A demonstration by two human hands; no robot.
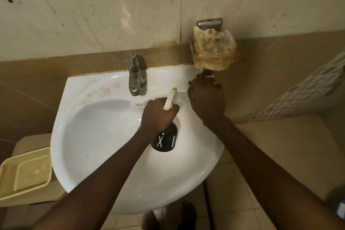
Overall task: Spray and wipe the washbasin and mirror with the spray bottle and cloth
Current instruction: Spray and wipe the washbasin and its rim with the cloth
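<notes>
Two bare forearms reach in from the bottom edge of the head view, over a white washbasin (78,155) fixed to a tiled wall. At the centre, the left hand (157,114) has its fingers curled round the neck of a black spray bottle (166,141), which hangs over the bowl with its pale nozzle pointing toward twelve o'clock and a little white scissors mark on its side. Toward two o'clock from it, the right hand (206,98) sits at the basin's back right corner, fingers curled tightly together; whether they grip anything I cannot tell, as a small dark object just above the knuckles is mostly hidden. Directly above that hand, a crumpled, stained cloth (214,50) lies heaped on a metal wall holder (210,23). At twelve o'clock on the basin rim stands a chrome tap (135,74), with brownish stains on the rim to its left. At eight o'clock, beside the basin, lies a cream plastic tray (24,171).
</notes>
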